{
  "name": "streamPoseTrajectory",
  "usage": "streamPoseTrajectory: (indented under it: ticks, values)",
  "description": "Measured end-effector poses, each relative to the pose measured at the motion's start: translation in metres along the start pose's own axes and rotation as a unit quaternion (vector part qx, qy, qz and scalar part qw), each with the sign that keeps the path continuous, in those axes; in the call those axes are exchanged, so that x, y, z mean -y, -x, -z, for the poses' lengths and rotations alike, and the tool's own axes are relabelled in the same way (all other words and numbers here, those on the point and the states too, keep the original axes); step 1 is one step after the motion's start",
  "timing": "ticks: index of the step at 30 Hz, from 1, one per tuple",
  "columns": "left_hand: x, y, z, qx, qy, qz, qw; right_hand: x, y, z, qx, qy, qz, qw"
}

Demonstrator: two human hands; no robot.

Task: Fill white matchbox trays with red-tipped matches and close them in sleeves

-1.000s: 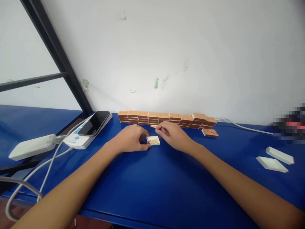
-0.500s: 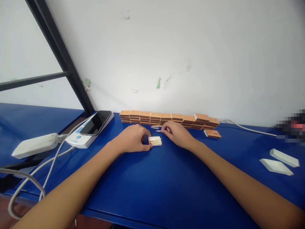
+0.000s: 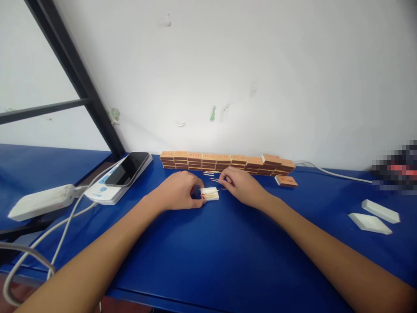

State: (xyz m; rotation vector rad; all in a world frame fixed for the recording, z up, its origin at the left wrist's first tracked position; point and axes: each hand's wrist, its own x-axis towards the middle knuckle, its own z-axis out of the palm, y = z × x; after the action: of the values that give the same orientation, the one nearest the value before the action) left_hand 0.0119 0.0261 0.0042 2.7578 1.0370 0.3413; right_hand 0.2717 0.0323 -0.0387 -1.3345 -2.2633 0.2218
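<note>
A: How is the tray [image 3: 214, 198] being steadied?

B: It is clamped at its near end between thumb and finger of the left grip [image 3: 182, 190], just to that grip's right, on the counter [image 3: 208, 252]. Matches are seen inside, red heads mostly toward the left grip.

A: And the right grip [image 3: 241, 186]?

B: Its thumb and forefinger are brought close together beside a loose match [image 3: 214, 179]; whether that match is pinched cannot be told. Another red-headed match [image 3: 223, 189] is partly hidden beneath the thumb.

A: How is the handling best done?

B: The stick should be taken lightly near its middle, so that it is not snapped and its head is not rubbed. One match at a time is probably enough. The tray should be held without squeezing, since its thin walls could be bowed.

A: What else should be minded?

B: The loose pair [image 3: 209, 174] lying beyond the right grip's fingertips, and the stacked matchboxes [image 3: 195, 161] farther behind; a knuckle could easily be knocked against them.
</note>
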Motion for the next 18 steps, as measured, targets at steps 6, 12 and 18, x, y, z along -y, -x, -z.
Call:
streamPoseTrajectory:
  ticks: [6, 12, 18]
  values:
    - [-0.002, 0.001, 0.001, 0.004, 0.01, -0.005, 1.0, -0.004, 0.005, 0.027, 0.073, -0.006, -0.033, 0.997]
    - [-0.002, 0.001, 0.0, -0.001, 0.014, -0.009, 1.0, -0.002, 0.008, 0.035, 0.136, -0.036, -0.036, 0.989]
    - [-0.002, 0.001, 0.0, -0.002, 0.014, -0.006, 1.0, -0.008, 0.01, 0.031, 0.166, -0.054, -0.032, 0.984]
